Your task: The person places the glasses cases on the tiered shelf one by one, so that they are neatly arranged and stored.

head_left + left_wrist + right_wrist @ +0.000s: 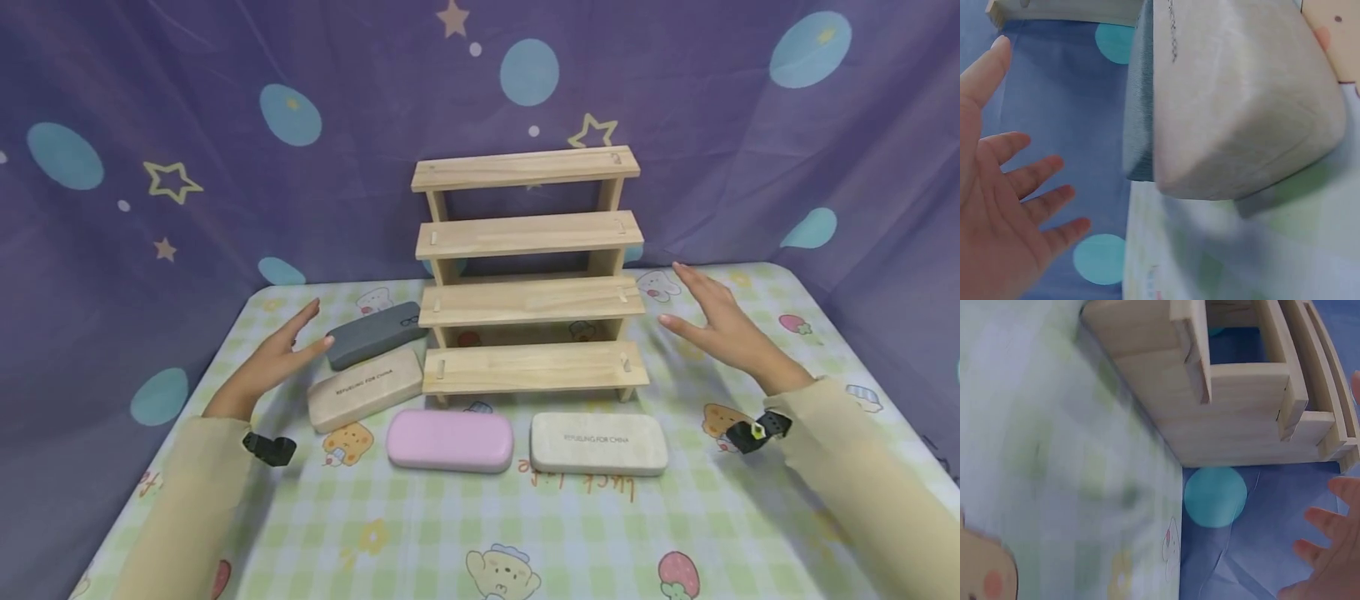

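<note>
My left hand (pixel 272 362) hovers with fingers spread, just left of a dark grey-blue glasses case (pixel 375 335) and a beige glasses case (pixel 366 390) lettered "REFUELING FOR CHINA". In the left wrist view the palm and fingers show bare, apart from the beige case (pixel 1241 100). My right hand (pixel 727 330) is held up, fingers extended, to the right of a four-step wooden display stand (pixel 531 302), touching nothing. In front of the stand lie a pink glasses case (pixel 450 440) and, to its right, a pale grey-green glasses case (pixel 598 443). All the cases are closed.
A green-and-white checked tablecloth (pixel 420 533) with cartoon prints covers the table. Behind it hangs a purple-blue curtain (pixel 360 208) with stars and light blue ovals. The stand's side panel (pixel 1235 428) rises from the table in the right wrist view.
</note>
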Demonstrator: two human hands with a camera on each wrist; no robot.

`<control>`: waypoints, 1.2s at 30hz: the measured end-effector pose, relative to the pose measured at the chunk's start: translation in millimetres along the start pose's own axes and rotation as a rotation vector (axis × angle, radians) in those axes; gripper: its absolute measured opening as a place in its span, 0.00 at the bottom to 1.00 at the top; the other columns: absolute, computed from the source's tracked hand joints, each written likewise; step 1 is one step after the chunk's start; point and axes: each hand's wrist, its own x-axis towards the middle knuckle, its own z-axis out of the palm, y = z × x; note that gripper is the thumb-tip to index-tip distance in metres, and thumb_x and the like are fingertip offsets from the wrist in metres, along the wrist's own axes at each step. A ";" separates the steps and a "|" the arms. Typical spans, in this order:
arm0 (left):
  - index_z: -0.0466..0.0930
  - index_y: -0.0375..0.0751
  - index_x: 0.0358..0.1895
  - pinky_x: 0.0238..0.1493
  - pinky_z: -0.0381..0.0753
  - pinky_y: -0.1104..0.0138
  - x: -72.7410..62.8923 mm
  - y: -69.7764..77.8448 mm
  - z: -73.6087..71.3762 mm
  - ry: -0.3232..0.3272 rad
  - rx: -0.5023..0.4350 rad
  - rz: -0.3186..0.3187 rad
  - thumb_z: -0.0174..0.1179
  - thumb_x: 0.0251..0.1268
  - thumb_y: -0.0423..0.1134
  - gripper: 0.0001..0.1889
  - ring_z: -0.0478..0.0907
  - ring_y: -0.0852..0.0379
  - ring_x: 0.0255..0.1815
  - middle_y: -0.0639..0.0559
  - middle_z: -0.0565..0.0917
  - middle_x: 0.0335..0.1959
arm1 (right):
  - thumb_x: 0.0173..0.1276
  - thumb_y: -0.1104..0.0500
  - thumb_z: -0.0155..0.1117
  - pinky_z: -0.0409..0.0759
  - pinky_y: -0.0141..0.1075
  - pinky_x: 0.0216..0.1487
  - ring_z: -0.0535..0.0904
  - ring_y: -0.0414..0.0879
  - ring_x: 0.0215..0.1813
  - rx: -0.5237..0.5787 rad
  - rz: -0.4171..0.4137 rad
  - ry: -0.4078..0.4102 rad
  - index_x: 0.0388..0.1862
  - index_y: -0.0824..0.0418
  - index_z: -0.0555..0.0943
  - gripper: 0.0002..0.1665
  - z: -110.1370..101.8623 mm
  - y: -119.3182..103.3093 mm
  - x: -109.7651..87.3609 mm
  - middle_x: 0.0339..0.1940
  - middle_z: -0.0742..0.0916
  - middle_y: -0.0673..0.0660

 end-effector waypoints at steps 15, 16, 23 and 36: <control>0.36 0.47 0.76 0.68 0.46 0.41 1.1 -31.9 12.9 0.001 -0.380 -0.060 0.56 0.68 0.40 0.42 0.43 0.35 0.73 0.35 0.46 0.75 | 0.66 0.53 0.62 0.44 0.65 0.67 0.44 0.62 0.75 0.252 0.046 -0.060 0.77 0.53 0.47 0.47 13.2 -14.0 9.5 0.76 0.52 0.63; 0.36 0.46 0.76 0.68 0.46 0.42 -0.2 -33.0 13.5 0.001 -0.393 -0.059 0.55 0.69 0.39 0.42 0.43 0.35 0.73 0.34 0.46 0.74 | 0.66 0.53 0.62 0.43 0.65 0.67 0.45 0.62 0.75 0.266 0.049 -0.060 0.77 0.54 0.48 0.47 13.9 -14.5 9.8 0.76 0.53 0.63; 0.37 0.42 0.76 0.59 0.65 0.75 -12.2 -46.5 21.0 -0.020 -0.440 -0.024 0.53 0.70 0.35 0.40 0.55 0.45 0.71 0.32 0.46 0.74 | 0.66 0.58 0.61 0.45 0.64 0.67 0.53 0.64 0.71 0.334 0.020 -0.039 0.76 0.60 0.50 0.45 22.5 -12.5 14.9 0.74 0.58 0.66; 0.45 0.31 0.73 0.50 0.68 0.82 -30.6 -63.2 39.9 -0.017 -0.527 0.007 0.55 0.66 0.30 0.37 0.71 0.75 0.53 0.57 0.70 0.62 | 0.66 0.64 0.61 0.49 0.54 0.71 0.54 0.61 0.72 0.489 0.020 0.009 0.74 0.67 0.53 0.41 30.6 -13.6 21.4 0.72 0.62 0.67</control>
